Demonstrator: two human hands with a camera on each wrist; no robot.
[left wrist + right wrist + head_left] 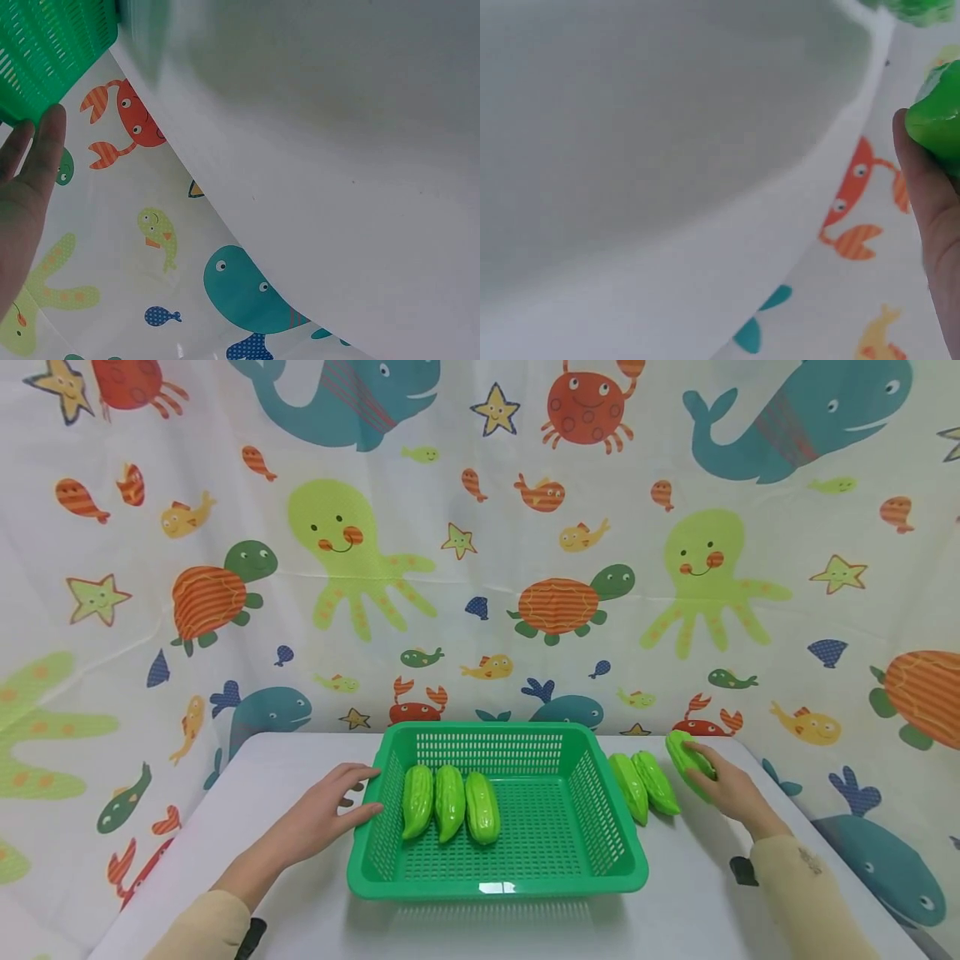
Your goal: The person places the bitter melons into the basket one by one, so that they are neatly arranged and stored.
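Your right hand [731,787] curls over the far-right green gourd [686,758], which lies close to the tabletop's [480,927] right back corner; a loose hold risks rolling it off that edge. Two more gourds [643,785] lie just beside the green basket [600,872], where a sweeping return could knock them. Your left hand [330,814], fingers straight, rests against the basket's left wall; too light a touch could let the basket slide. Three gourds [450,802] lie inside.

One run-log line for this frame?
left hand: on basket rim | right hand: grips gourd on table | basket: three gourds | beside: two
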